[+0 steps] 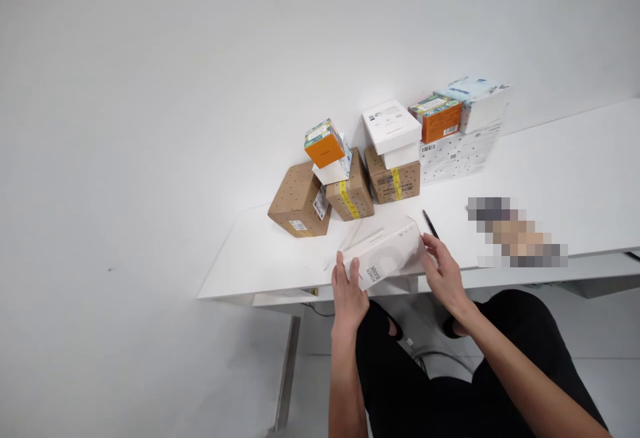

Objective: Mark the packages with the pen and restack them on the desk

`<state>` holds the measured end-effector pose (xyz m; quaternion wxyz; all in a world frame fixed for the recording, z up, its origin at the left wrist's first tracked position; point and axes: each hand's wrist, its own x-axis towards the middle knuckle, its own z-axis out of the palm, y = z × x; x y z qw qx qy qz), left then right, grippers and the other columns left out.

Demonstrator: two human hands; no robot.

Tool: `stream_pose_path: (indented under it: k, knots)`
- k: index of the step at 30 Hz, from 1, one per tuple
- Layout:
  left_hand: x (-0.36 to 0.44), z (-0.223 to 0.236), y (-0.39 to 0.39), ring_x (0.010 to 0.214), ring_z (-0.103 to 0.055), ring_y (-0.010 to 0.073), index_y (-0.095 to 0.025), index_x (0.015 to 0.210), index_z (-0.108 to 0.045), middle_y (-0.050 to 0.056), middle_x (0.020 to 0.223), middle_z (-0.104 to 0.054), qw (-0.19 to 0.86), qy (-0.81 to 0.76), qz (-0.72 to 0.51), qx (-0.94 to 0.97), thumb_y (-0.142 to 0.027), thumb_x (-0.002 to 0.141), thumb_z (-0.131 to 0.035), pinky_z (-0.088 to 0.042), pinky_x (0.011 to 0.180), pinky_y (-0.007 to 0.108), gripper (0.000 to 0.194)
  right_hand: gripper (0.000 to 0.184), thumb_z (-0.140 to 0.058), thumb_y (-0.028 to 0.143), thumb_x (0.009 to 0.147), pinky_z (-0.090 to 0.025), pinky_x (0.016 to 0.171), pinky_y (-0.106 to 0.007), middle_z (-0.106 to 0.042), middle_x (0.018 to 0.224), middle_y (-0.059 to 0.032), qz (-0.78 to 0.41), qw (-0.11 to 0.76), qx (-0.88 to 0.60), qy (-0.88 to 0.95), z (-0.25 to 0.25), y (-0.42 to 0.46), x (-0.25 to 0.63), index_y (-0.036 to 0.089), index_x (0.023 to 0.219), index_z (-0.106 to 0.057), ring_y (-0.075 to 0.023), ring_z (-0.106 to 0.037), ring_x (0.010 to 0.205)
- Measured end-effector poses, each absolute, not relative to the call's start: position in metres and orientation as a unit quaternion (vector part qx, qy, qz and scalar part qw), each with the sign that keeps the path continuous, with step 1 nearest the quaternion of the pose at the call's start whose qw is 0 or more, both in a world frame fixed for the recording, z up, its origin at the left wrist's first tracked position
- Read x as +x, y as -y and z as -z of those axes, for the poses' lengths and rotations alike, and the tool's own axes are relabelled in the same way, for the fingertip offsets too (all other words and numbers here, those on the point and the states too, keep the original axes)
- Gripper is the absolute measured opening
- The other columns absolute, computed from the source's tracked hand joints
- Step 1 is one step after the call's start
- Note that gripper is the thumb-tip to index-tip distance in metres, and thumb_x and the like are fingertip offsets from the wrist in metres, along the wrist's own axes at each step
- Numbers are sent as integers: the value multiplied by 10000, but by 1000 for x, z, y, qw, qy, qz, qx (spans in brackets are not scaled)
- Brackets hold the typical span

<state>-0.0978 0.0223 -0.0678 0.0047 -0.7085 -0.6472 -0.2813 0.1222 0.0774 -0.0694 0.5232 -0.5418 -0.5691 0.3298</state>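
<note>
Between my two hands is a white power bank box (393,257), tilted at the front edge of the white table (240,251). Its printed face, with the words "POWER BANK", is turned up toward me. My left hand (349,295) grips the box's left end, fingers bent over it. At the opposite end, my right hand (443,271) holds the right edge with thumb and fingers. Just beyond the box, to the right, lies a black pen (431,224).
Along the wall stand dotted brown cartons (295,195) and a white dotted carton (457,155). Stacked on them are an orange box (325,149), a white box (393,125) and a second orange box (440,121). A blurred-out patch (515,231) covers something at the right.
</note>
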Motion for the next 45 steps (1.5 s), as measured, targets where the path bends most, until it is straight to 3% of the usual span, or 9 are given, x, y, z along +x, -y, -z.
stream_pose_path:
  k: [6, 13, 23, 27, 30, 33, 37, 41, 45]
  knots:
    - [-84, 76, -4, 1470, -20, 274, -240, 1488, 88, 137, 1587, 6, -76, 636, 324, -697, -79, 710, -553, -227, 1154, 508, 1020, 465, -452, 404, 884, -529, 804, -414, -553, 1280, -141, -330, 502, -577, 552, 74, -74, 126, 216, 1307, -484, -265, -573, 1064]
    - [-91, 90, -11, 1460, -110, 292, -334, 1479, 55, 148, 1569, -65, 102, 591, 368, -710, -11, 789, -475, -295, 1100, 572, 928, 407, -477, 355, 895, -469, 958, -421, -538, 1212, -113, -326, 571, -524, 542, 76, -76, 123, 234, 1282, -518, -229, -551, 1099]
    - [-101, 97, -18, 1437, -207, 301, -299, 1494, 45, 182, 1560, -136, 136, 577, 355, -723, -5, 803, -473, -365, 1063, 529, 913, 420, -474, 341, 887, -530, 714, -341, -530, 1073, -101, -329, 528, -546, 562, 78, -73, 125, 242, 1289, -544, -223, -565, 973]
    - [-100, 91, -16, 1444, -190, 290, -302, 1498, 16, 160, 1570, -126, 114, 572, 368, -724, -20, 810, -481, -343, 1078, 524, 894, 440, -490, 319, 869, -520, 636, -312, -547, 1089, -104, -322, 526, -549, 564, 78, -72, 124, 241, 1299, -536, -226, -555, 974]
    - [-98, 77, -10, 1452, -154, 287, -291, 1504, -21, 130, 1577, -128, 2, 608, 370, -702, -90, 815, -527, -265, 1130, 516, 879, 446, -493, 339, 866, -507, 603, -303, -572, 1152, -106, -328, 520, -552, 564, 75, -71, 124, 238, 1298, -538, -225, -561, 957]
    - [-98, 59, -3, 1445, -178, 286, -277, 1506, -65, 109, 1578, -155, -161, 632, 404, -641, -221, 794, -622, -221, 1157, 467, 906, 448, -501, 411, 874, -519, 727, -350, -582, 1231, -105, -342, 532, -553, 543, 71, -70, 124, 227, 1279, -556, -226, -573, 984]
    - [-105, 46, -2, 1383, -328, 292, -249, 1496, -162, 120, 1522, -316, -300, 598, 485, -562, -445, 782, -649, -299, 1116, 431, 886, 491, -497, 481, 874, -472, 913, -409, -626, 1216, -109, -380, 561, -547, 492, 61, -68, 126, 203, 1273, -564, -239, -580, 1072]
    - [-112, 46, -9, 1376, -342, 279, -227, 1386, -436, 108, 1466, -419, -325, 653, 461, -506, -555, 892, -442, -278, 1125, 427, 594, 489, -487, 502, 876, -454, 958, -415, -649, 1200, -108, -398, 583, -525, 476, 50, -69, 127, 204, 1251, -584, -246, -576, 1128]
    - [-110, 51, -17, 1382, -310, 280, -214, 1310, -520, 128, 1409, -471, -270, 705, 424, -500, -577, 910, -367, -212, 1145, 447, 562, 464, -484, 494, 879, -455, 963, -420, -610, 1274, -110, -390, 564, -530, 498, 52, -73, 125, 207, 1224, -604, -248, -581, 1123]
